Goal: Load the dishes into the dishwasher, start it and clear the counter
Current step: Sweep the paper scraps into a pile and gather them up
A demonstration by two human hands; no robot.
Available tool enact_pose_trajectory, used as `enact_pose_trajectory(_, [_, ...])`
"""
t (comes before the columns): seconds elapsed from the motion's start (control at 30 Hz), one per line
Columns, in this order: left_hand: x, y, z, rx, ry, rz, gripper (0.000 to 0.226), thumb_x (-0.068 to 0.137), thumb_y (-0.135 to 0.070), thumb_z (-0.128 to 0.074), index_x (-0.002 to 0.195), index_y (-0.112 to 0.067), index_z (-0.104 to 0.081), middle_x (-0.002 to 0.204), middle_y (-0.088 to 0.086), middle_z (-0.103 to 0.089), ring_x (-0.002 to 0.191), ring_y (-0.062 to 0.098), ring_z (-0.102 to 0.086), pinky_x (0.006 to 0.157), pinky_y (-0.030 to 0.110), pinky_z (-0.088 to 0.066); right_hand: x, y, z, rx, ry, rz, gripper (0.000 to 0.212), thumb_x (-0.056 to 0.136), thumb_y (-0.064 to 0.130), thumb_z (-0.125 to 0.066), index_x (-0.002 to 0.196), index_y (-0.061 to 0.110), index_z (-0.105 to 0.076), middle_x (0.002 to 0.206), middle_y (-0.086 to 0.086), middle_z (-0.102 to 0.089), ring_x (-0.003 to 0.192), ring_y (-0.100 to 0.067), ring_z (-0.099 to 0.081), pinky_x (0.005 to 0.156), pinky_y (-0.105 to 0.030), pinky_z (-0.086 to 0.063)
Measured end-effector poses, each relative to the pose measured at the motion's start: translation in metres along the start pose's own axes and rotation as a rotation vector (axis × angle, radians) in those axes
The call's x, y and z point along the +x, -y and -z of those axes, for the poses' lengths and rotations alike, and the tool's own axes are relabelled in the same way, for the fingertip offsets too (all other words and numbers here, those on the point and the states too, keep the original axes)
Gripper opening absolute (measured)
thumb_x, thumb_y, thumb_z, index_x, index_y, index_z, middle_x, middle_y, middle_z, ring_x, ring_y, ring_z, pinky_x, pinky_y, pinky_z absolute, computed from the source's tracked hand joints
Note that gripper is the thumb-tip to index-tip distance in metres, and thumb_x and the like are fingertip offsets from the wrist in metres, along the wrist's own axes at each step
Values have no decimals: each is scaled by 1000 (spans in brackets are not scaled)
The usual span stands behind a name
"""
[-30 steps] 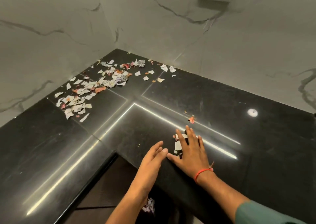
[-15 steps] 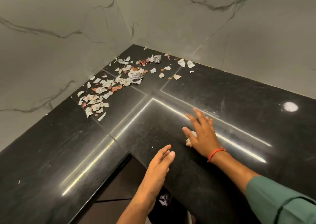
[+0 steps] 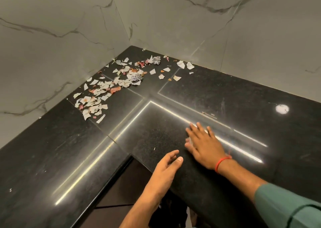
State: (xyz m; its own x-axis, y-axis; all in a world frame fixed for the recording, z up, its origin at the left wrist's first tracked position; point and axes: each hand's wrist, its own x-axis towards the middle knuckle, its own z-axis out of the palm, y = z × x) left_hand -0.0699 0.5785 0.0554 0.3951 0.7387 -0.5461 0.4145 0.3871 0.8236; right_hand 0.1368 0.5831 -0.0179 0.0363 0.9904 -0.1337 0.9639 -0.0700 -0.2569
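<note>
A black L-shaped stone counter fills the view. Torn paper scraps lie scattered in its far corner against the marble wall. My right hand lies flat on the counter near the inner corner, fingers straight, pressing on a few pale scraps that peek out by its thumb. My left hand is held at the counter's front edge, cupped with relaxed fingers and holding nothing. No dishes or dishwasher are in view.
Marble walls close the counter on two sides. A small white round spot sits at the right. Below the counter edge are dark brown cabinet fronts and something dark with paper bits under my left arm.
My right hand has slid back toward the counter's front edge, dragging scraps under its palm. The left hand stays cupped at the edge. The camera has tilted slightly.
</note>
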Motion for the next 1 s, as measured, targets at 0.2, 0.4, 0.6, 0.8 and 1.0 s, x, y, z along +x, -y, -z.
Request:
enact_pose_trajectory(0.2, [-3,-10,47,40,-10,-43,38,101,-41,-58,138,-37,-57,135,-16,-59,123,-7,-54,100,14,-43,0,12,3,446,-104,-26,95,83,86,-1,158,32,-24,166,13,-12,153,-3,-9,123,-24,-3])
enact_pose_trajectory(0.4, [0,-1,88,29,-57,-68,32,101,-40,-59,133,-34,-62,129,-11,-66,120,-4,-60,111,28,-44,-38,-5,11,570,-327,-339,80,90,78,-26,152,30,-38,158,4,-40,146,-13,-34,121,-41,-28])
enact_pose_trajectory(0.6, [-1,16,104,10,-39,-41,28,101,-40,-61,128,-37,-64,129,-9,-66,121,-2,-59,109,25,-44,-70,47,-36,138,-210,-343,88,89,80,-7,159,27,-19,166,4,-13,154,-14,-7,126,-42,-11])
enact_pose_trajectory(0.8, [3,12,104,-5,48,-75,38,100,-38,-62,138,-34,-58,136,-11,-59,129,-1,-53,109,23,-41,-14,91,-39,202,-281,-358,93,87,81,-11,156,24,-34,165,-7,-23,154,-24,-17,125,-45,-18])
enact_pose_trajectory(1.0, [7,3,121,-13,74,-123,39,102,-32,-60,141,-29,-57,134,-11,-59,130,-1,-52,108,21,-41,27,117,-27,509,-339,-112,59,96,54,-50,150,37,-37,166,12,-18,143,-15,-42,112,-42,-43])
